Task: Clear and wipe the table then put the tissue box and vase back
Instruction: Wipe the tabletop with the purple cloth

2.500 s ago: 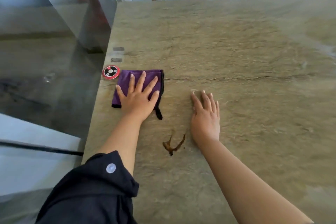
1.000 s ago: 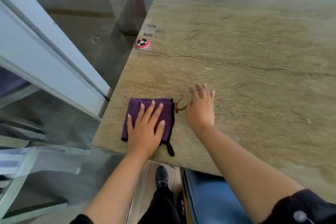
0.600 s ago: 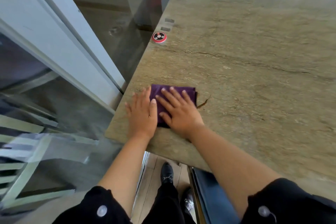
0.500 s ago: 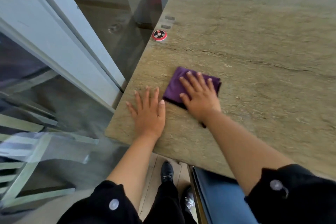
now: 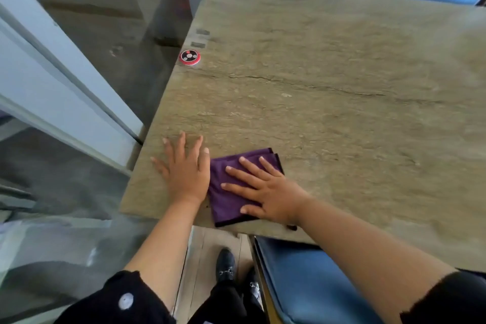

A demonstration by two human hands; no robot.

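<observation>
Cloth (image 5: pixel 231 192) | right hand (image 5: pixel 268 192) flat on it | left hand (image 5: pixel 186 173) flat on table (image 5: pixel 315 87)

The folded purple cloth (image 5: pixel 236 187) now lies nearer the stone surface's (image 5: pixel 328 87) front edge, pulled back under the flat right hand (image 5: pixel 265 189). It touches the left hand (image 5: pixel 184 168), and the brown stain no longer shows.

A stone table (image 5: pixel 342 73) carries a folded purple cloth (image 5: pixel 228 200) at its near edge and a round red call button (image 5: pixel 190 57) by the left edge, farther off.
</observation>
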